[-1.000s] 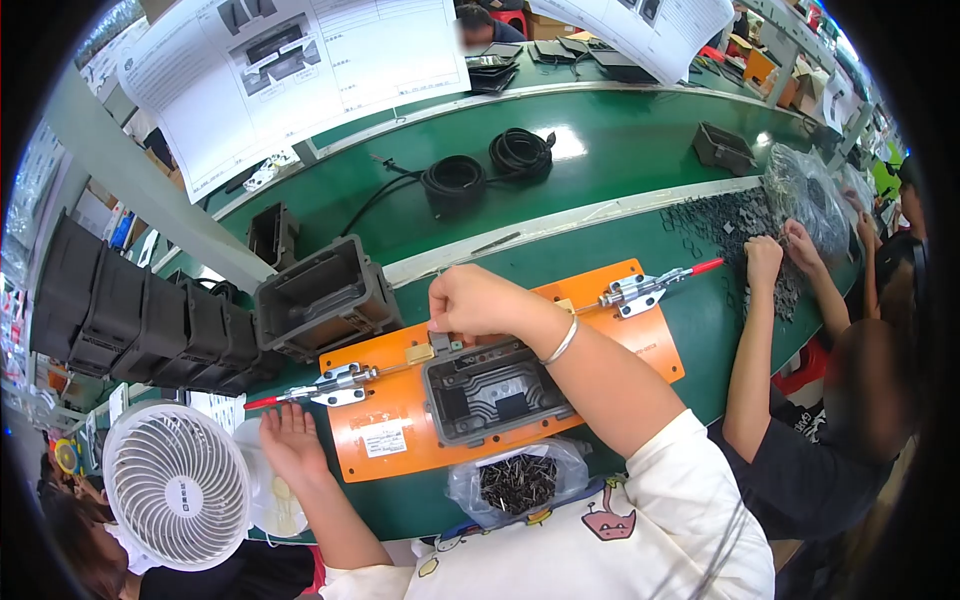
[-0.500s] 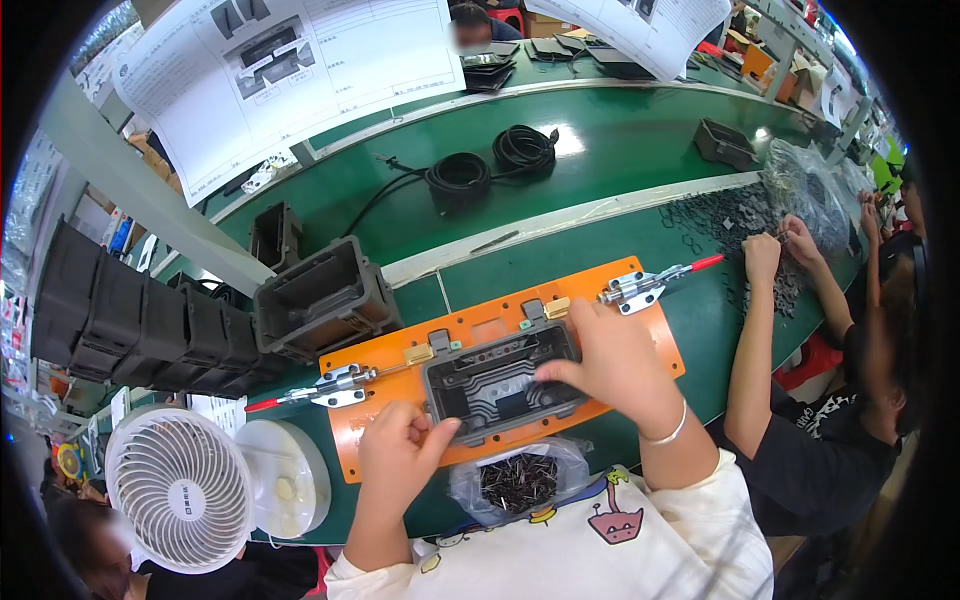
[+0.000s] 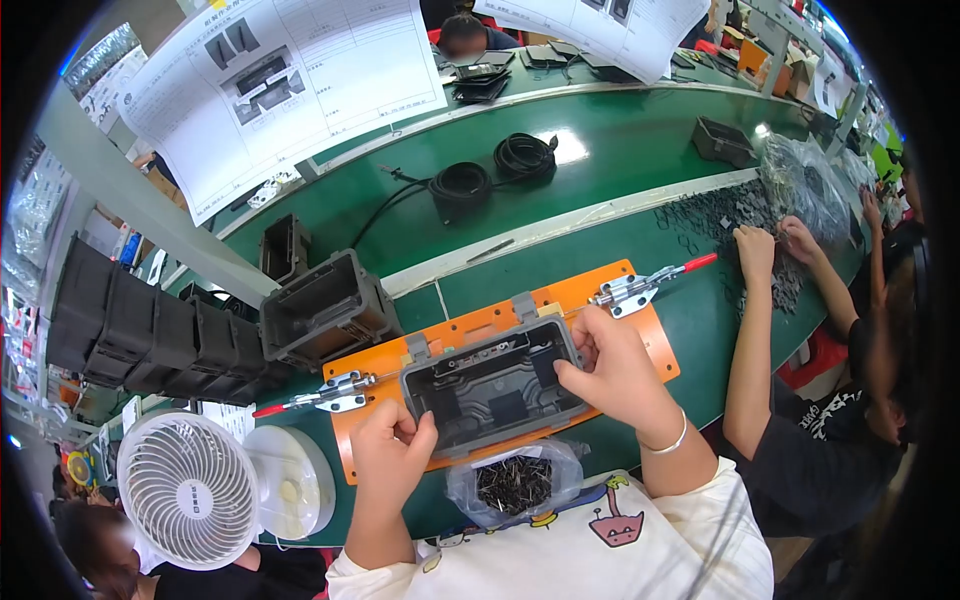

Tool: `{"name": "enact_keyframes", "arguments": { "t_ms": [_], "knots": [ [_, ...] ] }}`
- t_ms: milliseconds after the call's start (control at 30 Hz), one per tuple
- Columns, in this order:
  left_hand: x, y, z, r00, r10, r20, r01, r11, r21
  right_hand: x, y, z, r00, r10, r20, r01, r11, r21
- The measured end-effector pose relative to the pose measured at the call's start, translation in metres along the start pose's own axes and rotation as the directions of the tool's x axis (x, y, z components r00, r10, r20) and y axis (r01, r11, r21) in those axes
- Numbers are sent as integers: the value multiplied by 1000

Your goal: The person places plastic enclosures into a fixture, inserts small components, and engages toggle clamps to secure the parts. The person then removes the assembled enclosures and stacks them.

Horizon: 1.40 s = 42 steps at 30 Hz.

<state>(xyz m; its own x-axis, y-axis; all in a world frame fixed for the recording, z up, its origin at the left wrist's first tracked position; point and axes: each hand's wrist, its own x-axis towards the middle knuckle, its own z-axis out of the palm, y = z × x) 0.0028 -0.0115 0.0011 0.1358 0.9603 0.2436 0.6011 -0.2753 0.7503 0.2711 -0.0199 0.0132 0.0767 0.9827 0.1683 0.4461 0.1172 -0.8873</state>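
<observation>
A grey plastic box (image 3: 512,433) with an open top sits tilted over the orange fixture plate (image 3: 652,348), its inside facing me. My left hand (image 3: 388,440) is closed on the left end of the box, thumb up at the rim. At the right end, my right hand (image 3: 618,368) grips the wall with the thumb over the edge. Toggle clamps with red handles flank the box: a left clamp (image 3: 345,391) and a right clamp (image 3: 630,293). Whether the underside touches the plate is hidden.
In front lies a plastic bag (image 3: 565,478) of dark thin pins. A white fan (image 3: 190,492) stands at left, near stacked grey boxes (image 3: 130,325). Coiled black cables (image 3: 460,182) lie behind. At right, a co-worker's hands (image 3: 757,250) are over small black parts (image 3: 735,210).
The box has come up off its earlier position and shifted slightly left and toward me. My right hand has moved from its far right corner to its right end; both hands now hold it.
</observation>
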Motion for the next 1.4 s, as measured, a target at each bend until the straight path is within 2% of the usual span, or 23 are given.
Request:
{"name": "enact_keyframes", "arguments": {
  "t_ms": [33, 100, 133, 167, 200, 233, 300, 367, 400, 467, 500, 533, 600, 667, 700, 800, 833, 933, 1100, 1300, 1400],
  "knots": [
    [-1, -2, 2, 999, -43, -25, 41, 994, -99, -1, 0, 1, 1000, -7, 1, 7, 1000, 2],
    [-4, -7, 6, 992, -126, -28, 114, 957, -265, 1, 7, 5, 999, 43, -8, -41, 991, 125],
    [-3, -9, 8, 991, -127, -32, 115, 958, -263, 4, 17, 7, 994, 103, 44, -112, 952, 285],
    [-4, -11, 10, 989, -140, -45, 115, 925, -363, 7, 19, 9, 994, 103, 48, -112, 952, 286],
    [-4, -11, 11, 986, -154, -55, 112, 881, -460, 10, 20, 11, 991, 114, 64, -130, 889, 439],
    [-3, -9, 10, 986, -156, -54, 114, 881, -460, 14, 19, 12, 989, 123, 79, -146, 801, 580],
    [0, -1, 6, 987, -155, -44, 100, 804, -586, 14, 4, 8, 987, 135, 88, -161, 789, 593],
    [0, 6, 3, 987, -155, -44, 100, 802, -590, 11, -12, 5, 995, 99, -10, -74, 809, 583],
    [-1, 9, 2, 991, -104, -87, 40, 839, -543, 5, -20, 2, 997, 59, -44, -24, 822, 568],
    [0, 12, 2, 990, -50, -133, -22, 871, -491, -9, -33, 2, 974, -110, -199, 181, 905, 384],
    [1, 13, 2, 986, 28, -165, -95, 906, -412, -10, -29, 3, 903, -327, -278, 390, 895, 215],
    [2, 14, 1, 976, 108, -190, -166, 930, -328, -15, -35, 2, 876, -393, -280, 441, 888, 132],
    [0, 13, -1, 981, 109, -160, -151, 947, -283, -31, -50, -3, 831, -498, -249, 509, 861, -23],
    [1, 11, 1, 980, 107, -168, -157, 936, -316, -33, -54, -2, 682, -695, -227, 675, 718, -170],
    [2, 14, 0, 976, 129, -175, -180, 932, -316, -36, -54, -6, 676, -723, -144, 710, 691, -137],
    [3, 24, -5, 971, 112, -211, -177, 931, -320, -43, -53, -9, 589, -806, -53, 796, 591, -133],
    [3, 22, -6, 971, 108, -215, -174, 932, -318, -43, -51, -8, 588, -807, -50, 798, 589, -128],
    [2, 21, -8, 953, 173, -248, -244, 924, -295, -43, -46, -3, 440, -893, -96, 890, 448, -84],
    [0, 28, -16, 940, 234, -249, -302, 910, -283, -44, -46, 1, 361, -924, -130, 926, 371, -67],
    [1, 28, -23, 950, 257, -177, -291, 935, -204, -45, -43, 4, 266, -961, -77, 960, 271, -70],
    [-1, 24, -22, 971, 206, -123, -234, 928, -291, -43, -49, 4, 234, -971, -48, 970, 236, -58]
  ]
}}
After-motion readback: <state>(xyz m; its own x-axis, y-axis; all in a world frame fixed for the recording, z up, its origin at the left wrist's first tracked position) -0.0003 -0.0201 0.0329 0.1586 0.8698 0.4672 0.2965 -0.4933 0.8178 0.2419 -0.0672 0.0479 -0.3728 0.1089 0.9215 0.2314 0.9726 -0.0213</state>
